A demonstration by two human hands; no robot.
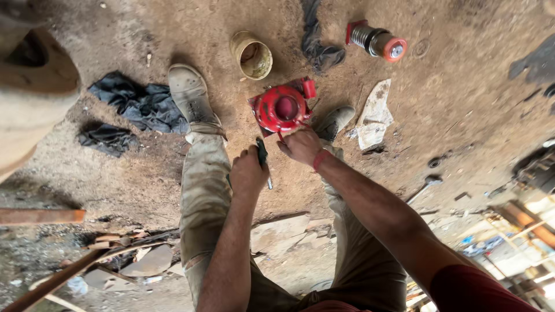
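1. My left hand gripped a dark-handled tool; my right hand pinched the near edge of the red round housing on the dirt floor between my shoes.
2. I judged the housing could shift if the tool pushed sideways.
3. Rags, a dirty bucket and a red cylinder lay around.

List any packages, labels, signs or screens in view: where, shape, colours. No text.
No labels, signs or screens can be made out.
Crumpled wrapper or paper: on the dirt right of the red round part, flat, whitish, dirt-stained.
Small bucket: tipped on its side above the red part, round, dirty cream.
Right hand touches the red part; left hand grips a dark-handled tool.
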